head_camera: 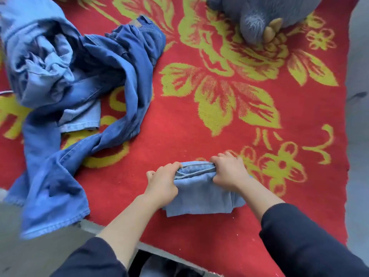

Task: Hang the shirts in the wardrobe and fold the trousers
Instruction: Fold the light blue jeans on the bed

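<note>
A small folded pair of light blue jeans (199, 194) lies on the red blanket near its front edge. My left hand (162, 180) grips the far left corner of the fold, fingers curled over the denim. My right hand (228, 170) grips the far right corner the same way. A dark blue pair of jeans (111, 76) lies unfolded and twisted at the left, one leg hanging over the front edge. A crumpled light blue denim garment (40, 58) is heaped on top of it at the far left.
The red blanket (199, 120) with yellow flower patterns covers the surface. A grey plush toy (257, 21) with tan claws sits at the far right. Grey floor shows along the right edge and at the lower left.
</note>
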### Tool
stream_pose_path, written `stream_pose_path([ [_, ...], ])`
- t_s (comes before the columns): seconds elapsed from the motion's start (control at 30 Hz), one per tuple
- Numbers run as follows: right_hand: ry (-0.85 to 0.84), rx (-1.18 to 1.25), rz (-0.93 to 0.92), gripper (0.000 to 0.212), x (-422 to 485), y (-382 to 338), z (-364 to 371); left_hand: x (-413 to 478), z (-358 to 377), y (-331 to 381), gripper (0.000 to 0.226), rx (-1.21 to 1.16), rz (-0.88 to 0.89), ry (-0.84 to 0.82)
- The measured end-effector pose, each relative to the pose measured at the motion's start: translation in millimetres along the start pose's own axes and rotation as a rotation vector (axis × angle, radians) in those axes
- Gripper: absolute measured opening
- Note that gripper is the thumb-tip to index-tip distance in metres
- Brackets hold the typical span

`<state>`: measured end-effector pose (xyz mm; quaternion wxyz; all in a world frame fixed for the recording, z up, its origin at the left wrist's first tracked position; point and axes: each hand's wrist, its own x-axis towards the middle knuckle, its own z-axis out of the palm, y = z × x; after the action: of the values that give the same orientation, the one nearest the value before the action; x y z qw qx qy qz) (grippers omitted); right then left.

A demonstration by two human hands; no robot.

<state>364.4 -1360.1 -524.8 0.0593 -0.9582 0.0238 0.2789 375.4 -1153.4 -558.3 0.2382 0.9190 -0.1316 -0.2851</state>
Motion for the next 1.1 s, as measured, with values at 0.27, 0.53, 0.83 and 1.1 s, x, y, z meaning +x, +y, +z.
stream_pose_path([
  [0.27,0.060,-0.177,-0.286,0.011,-112,-51,-27,-153,-20,3,0.048,-0.042,-0.019,0.107],
  [0.53,0.222,-0.276,-0.686,0.014,-199,-169,-55,-337,-63,-22,0.038,-0.266,-0.190,0.340],
  [0.83,0.167,-0.381,-1.053,0.026,-269,-378,-37,-524,-101,-114,0.041,-0.415,-0.478,0.540],
  [1.1,0.114,-0.506,-1.315,0.023,-349,-626,22,-702,-111,-266,0.038,-0.487,-0.695,0.665],
])
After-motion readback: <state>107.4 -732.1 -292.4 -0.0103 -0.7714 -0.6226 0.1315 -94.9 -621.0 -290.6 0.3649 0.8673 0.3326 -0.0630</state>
